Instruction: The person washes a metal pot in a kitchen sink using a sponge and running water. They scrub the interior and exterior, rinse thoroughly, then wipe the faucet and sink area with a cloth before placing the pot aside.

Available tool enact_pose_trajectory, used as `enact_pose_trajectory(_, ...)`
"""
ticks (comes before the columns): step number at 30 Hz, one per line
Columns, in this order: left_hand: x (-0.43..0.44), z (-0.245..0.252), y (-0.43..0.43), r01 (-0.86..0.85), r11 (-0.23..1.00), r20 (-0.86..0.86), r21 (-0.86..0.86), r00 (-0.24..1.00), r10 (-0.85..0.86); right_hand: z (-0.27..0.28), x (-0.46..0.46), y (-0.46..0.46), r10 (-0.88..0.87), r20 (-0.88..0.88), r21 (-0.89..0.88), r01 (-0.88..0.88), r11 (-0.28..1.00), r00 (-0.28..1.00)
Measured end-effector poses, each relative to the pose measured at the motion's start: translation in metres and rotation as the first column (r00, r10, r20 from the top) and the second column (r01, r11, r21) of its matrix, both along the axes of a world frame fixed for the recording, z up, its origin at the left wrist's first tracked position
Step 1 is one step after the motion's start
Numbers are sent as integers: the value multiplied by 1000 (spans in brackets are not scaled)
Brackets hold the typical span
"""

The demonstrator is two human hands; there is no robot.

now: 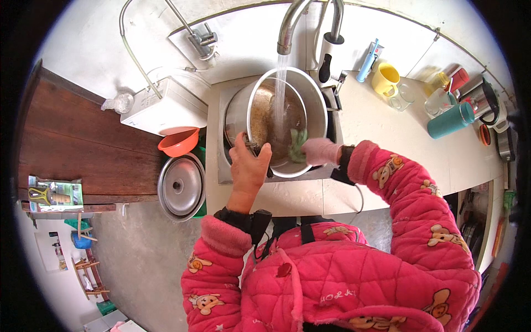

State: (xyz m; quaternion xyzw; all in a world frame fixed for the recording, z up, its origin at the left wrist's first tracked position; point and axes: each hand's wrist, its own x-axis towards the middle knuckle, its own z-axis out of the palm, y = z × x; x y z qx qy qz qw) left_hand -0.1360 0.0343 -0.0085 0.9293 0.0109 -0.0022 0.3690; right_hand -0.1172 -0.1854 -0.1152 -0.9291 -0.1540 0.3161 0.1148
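A large metal pot [319,108] sits tilted in the sink [223,176], its mouth facing up and toward me. Water streams into it from the metal faucet [285,43], and its inner wall and bottom look brownish and wet. My left hand [251,166] grips the dark handle [269,171] on the pot's near left side, thumb and fingers spread around it. At the right rim, my right hand [321,152], blurred, holds a green scrubbing cloth [298,145] against the pot's inside. Its fingers are partly hidden by blur.
Left of the sink are a white box [166,108], an orange basin [179,142] and a round metal lid [177,184]. On the right counter [373,137] stand a yellow mug [386,79], a glass cup [402,98] and a teal bottle [451,120]. A cable [361,201] hangs from my right wrist.
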Motion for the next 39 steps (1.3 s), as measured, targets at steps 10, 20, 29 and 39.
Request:
enact_pose_trajectory(10, 5, 2, 10, 137, 990, 39, 40, 990, -139, -27, 54, 11, -195, 576, 149, 132, 980, 794)
enact_pose_trajectory(20, 10, -3, 18, 116, 993, -11, -16, 993, -116, -77, 84, 32, 158, 214, -38, -154, 987, 964)
enact_pose_trajectory(29, 7, 0, 8, 61, 998, 48, 33, 997, -63, -73, 94, 34, 33, 297, 7, -37, 999, 954)
enact_pose_trajectory(39, 43, 45, 47, 505, 807, 414, 306, 693, -590, -62, 99, 19, -174, 378, 184, 111, 977, 909)
